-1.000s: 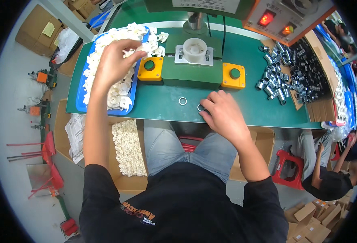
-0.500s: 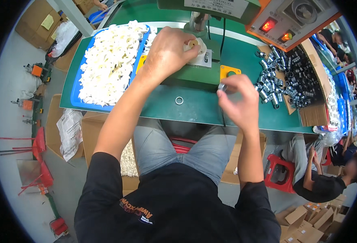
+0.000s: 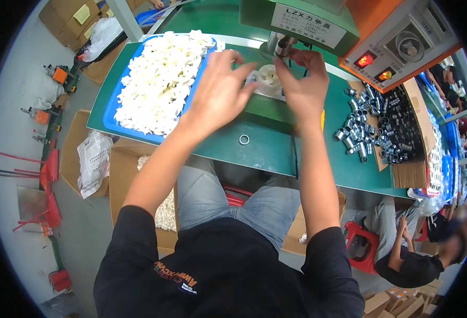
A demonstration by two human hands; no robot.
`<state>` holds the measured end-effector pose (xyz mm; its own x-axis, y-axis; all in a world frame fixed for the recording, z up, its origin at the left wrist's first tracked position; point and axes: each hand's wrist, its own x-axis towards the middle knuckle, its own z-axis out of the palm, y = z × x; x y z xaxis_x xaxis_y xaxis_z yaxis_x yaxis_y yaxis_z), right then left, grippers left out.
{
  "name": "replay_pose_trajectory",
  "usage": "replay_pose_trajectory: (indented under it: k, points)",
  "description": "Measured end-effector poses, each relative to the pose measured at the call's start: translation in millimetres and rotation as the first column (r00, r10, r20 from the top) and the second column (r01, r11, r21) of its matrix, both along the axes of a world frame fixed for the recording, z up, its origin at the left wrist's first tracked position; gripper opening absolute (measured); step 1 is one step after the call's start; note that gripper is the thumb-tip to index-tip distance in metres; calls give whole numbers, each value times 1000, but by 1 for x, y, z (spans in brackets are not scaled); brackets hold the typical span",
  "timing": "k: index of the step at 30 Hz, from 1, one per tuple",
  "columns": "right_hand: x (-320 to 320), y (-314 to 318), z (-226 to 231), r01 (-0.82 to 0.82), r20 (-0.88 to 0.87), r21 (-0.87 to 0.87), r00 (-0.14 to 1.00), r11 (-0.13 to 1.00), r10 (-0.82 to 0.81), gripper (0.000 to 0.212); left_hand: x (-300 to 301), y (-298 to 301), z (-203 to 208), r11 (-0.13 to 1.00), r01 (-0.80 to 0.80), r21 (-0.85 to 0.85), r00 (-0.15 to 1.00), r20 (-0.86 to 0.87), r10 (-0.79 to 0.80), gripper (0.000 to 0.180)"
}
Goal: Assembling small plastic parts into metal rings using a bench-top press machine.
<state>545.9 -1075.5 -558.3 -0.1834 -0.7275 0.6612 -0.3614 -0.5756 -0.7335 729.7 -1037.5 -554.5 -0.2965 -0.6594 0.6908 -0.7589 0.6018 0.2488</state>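
Note:
My left hand [image 3: 220, 90] hovers left of the green bench press [image 3: 265, 112], its fingers apart and nothing visible in them. In the press's holder sits a white plastic piece [image 3: 270, 77], round and pale, just below the press head. Beyond it, my right hand [image 3: 306, 85] is raised on the right side of the holder. Its thumb and fingertips pinch a shiny metal sleeve [image 3: 282, 47], held upright under the press head and apart from the white piece. A small metal ring [image 3: 244, 139] lies on the green table in front of the press.
A blue tray [image 3: 109, 117] heaped with white plastic pieces stands at the left. On the right, metal sleeves [image 3: 358, 124] spill from a cardboard box [image 3: 411, 175]. An orange control box [image 3: 374, 71] with lit switches hangs above them. Another person [image 3: 411, 259] sits at far right.
My left hand has come off the white piece, drawing back left and opening. My right hand has carried the metal sleeve up from the table's front to below the press head. The view has shifted slightly.

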Motion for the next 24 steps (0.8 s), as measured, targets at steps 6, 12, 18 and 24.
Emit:
replay_pose_trajectory:
  k: [6, 12, 18, 24]
  points:
    - [0, -2, -4, -36, 76, -41, 996, 999, 39, 36, 30, 51, -5, 986, -23, 164, 1000, 17, 20, 23]
    - [-32, 15, -9, 23, -50, 27, 999, 999, -22, 44, 50, 34, -11, 994, -65, 84, 997, 52, 61, 24]
    - [-91, 73, -39, 144, -557, -169, 802, 975, -216, 30, 46, 38, -17, 991, -102, 82, 982, 168, 87, 32]
    - [-91, 86, -57, 165, -647, -138, 731, 977, -215, 29, 41, 36, -22, 993, -110, 40, 977, 189, 101, 41]
